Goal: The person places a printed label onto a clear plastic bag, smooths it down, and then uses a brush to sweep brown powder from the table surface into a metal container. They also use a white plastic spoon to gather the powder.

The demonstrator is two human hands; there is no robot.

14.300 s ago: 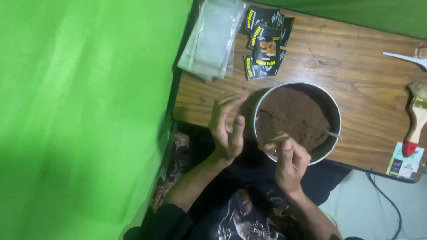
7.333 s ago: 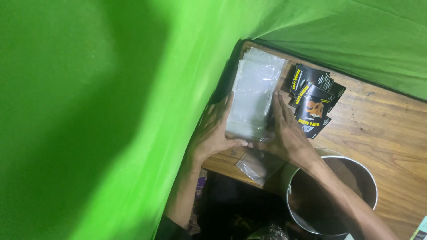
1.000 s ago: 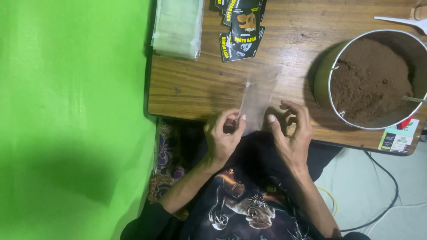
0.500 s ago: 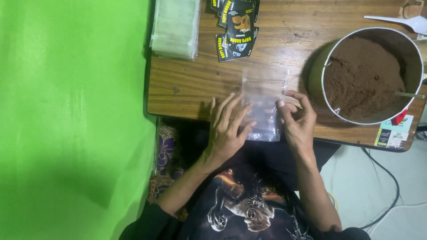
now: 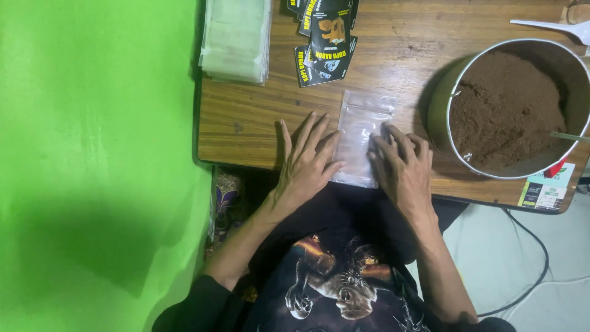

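Pouch (image 5: 362, 132), clear, flat, empty

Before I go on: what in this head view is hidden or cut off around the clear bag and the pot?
- Clear bag: its side edges lie under the left hand and right hand; open or sealed is unclear.
- Metal pot: right rim cut by the frame edge.
- White spoon: bowl cut off at the right edge.
- Black sachets: top ones cut by the upper edge.
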